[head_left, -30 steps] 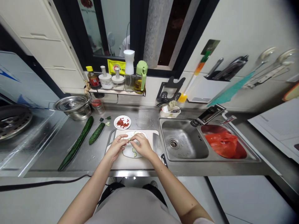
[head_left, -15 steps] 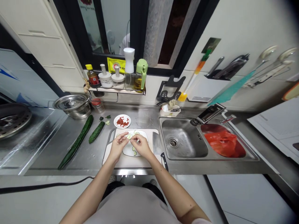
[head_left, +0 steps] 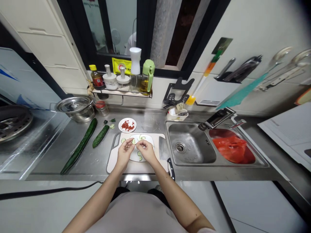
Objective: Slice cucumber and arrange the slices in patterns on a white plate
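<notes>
Hands edged forward; left hand (head_left: pixel 124 152) and right hand (head_left: pixel 146 151) pinch one cucumber slice (head_left: pixel 133 141); two cucumbers (head_left: pixel 79 147) nearby.

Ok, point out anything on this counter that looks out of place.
Cucumber trimmings lie loose on the steel counter left of the small plate. The cleaver rests along the cutting board's right edge, its black handle reaching the counter's front lip, seemingly easy to knock.
</notes>
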The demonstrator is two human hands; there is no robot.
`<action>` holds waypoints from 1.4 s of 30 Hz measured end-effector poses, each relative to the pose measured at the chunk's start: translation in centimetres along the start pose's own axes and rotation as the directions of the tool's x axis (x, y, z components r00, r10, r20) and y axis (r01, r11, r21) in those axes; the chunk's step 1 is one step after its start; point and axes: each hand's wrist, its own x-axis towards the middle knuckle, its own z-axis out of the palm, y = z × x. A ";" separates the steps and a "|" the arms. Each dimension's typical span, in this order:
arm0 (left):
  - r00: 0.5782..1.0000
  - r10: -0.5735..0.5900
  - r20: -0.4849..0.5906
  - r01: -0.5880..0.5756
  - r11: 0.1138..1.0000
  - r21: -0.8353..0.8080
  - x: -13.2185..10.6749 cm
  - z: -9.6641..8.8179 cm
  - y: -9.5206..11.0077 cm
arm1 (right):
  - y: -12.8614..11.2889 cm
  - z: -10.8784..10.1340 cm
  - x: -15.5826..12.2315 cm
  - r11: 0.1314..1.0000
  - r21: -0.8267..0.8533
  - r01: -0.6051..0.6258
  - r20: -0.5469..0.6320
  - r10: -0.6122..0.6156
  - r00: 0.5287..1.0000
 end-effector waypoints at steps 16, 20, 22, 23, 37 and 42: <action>0.988 -0.115 0.101 0.106 0.990 0.094 1.0 -0.8 -2.8 | 3.7 -2.7 1.2 0.993 -0.064 -0.095 0.303 0.110 0.947; 0.988 -0.121 0.097 0.095 0.967 0.238 1.3 -1.4 -5.0 | 5.1 -3.1 1.2 0.970 -0.232 -0.070 0.317 0.144 0.938; 0.986 -0.143 0.090 0.101 0.928 0.360 1.2 -1.6 -6.0 | 5.6 -3.3 1.0 0.941 -0.334 -0.056 0.316 0.168 0.934; 0.984 -0.155 0.088 0.103 0.900 0.424 1.2 -1.7 -6.5 | 5.9 -3.3 0.9 0.925 -0.378 -0.045 0.314 0.174 0.934; 0.973 -0.222 0.069 0.074 0.579 0.812 0.7 -1.1 -6.3 | 6.7 -3.0 0.1 0.824 -0.567 0.009 0.309 0.203 0.929; 0.974 -0.212 0.083 0.049 0.553 0.832 0.5 -0.8 -5.9 | 6.6 -2.8 0.1 0.776 -0.630 0.011 0.300 0.231 0.925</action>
